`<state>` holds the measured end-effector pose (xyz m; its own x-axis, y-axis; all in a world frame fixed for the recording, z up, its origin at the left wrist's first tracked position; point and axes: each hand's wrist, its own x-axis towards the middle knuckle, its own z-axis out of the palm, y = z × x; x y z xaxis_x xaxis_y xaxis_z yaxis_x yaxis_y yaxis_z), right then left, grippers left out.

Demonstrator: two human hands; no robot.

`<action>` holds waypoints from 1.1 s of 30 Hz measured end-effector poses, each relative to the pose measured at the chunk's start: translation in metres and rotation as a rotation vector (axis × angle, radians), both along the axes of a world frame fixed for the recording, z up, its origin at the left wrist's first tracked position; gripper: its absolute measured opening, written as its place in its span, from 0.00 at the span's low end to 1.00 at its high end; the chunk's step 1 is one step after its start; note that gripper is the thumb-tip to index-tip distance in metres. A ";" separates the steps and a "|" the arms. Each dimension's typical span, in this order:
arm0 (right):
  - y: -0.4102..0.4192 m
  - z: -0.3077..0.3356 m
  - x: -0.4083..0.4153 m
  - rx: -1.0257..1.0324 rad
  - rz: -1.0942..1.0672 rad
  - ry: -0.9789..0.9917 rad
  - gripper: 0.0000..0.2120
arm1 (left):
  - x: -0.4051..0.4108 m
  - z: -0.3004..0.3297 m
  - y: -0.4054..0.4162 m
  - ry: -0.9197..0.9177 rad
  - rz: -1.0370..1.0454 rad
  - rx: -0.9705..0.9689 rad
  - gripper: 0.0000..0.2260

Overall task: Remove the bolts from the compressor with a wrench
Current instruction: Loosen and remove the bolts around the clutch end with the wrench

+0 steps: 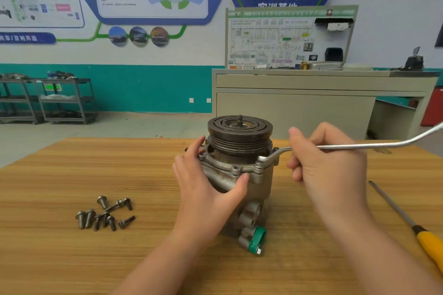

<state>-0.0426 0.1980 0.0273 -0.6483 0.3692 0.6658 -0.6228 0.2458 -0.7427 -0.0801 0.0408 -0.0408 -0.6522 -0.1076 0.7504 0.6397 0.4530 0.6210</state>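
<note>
A grey metal compressor (257, 189) stands upright on the wooden table (96, 175), its dark grooved pulley (239, 130) on top. My left hand (206, 182) grips the compressor's body on its left side, thumb on the front flange. My right hand (328, 163) holds the shaft of a long silver offset wrench (359, 146). The wrench's ring end sits on a bolt (260, 160) at the flange's right corner. Another bolt (236, 170) shows on the front of the flange. Several loose bolts (105, 214) lie on the table to the left.
A screwdriver (407, 220) with a yellow handle lies at the table's right edge. A green cap (257, 238) sits on the compressor's lower port. Behind the table stand a beige cabinet (311, 98) with a display board and metal shelving carts (48, 100) at the left.
</note>
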 end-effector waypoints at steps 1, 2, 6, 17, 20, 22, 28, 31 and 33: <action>-0.003 -0.002 0.002 0.002 -0.007 0.001 0.19 | 0.000 0.000 0.000 -0.002 -0.002 0.002 0.37; -0.005 -0.002 0.003 -0.002 -0.012 0.003 0.19 | 0.001 0.001 0.000 -0.004 -0.005 0.003 0.37; -0.016 -0.006 0.009 0.159 -0.100 0.107 0.19 | 0.001 0.002 0.000 -0.008 -0.023 -0.003 0.36; 0.011 -0.017 0.000 -0.405 0.517 -0.246 0.12 | 0.002 0.001 -0.002 -0.007 -0.018 -0.018 0.35; 0.017 -0.003 -0.022 -0.542 0.686 -0.402 0.13 | 0.001 0.001 -0.002 -0.010 -0.020 -0.022 0.35; 0.020 0.004 -0.026 -0.505 0.648 -0.303 0.15 | 0.001 0.001 -0.003 -0.002 -0.018 -0.036 0.36; 0.014 0.007 -0.005 0.014 0.115 0.011 0.20 | -0.001 0.001 -0.003 -0.008 0.004 -0.053 0.35; 0.001 0.001 0.003 0.088 0.024 0.052 0.19 | -0.001 -0.001 -0.003 -0.002 0.011 -0.054 0.37; -0.007 -0.001 0.004 0.120 -0.014 0.066 0.19 | -0.001 0.000 -0.004 -0.010 0.007 -0.055 0.36</action>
<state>-0.0383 0.1912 0.0262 -0.5973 0.2932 0.7465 -0.6650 0.3392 -0.6654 -0.0810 0.0370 -0.0412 -0.6587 -0.0714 0.7490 0.6303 0.4913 0.6011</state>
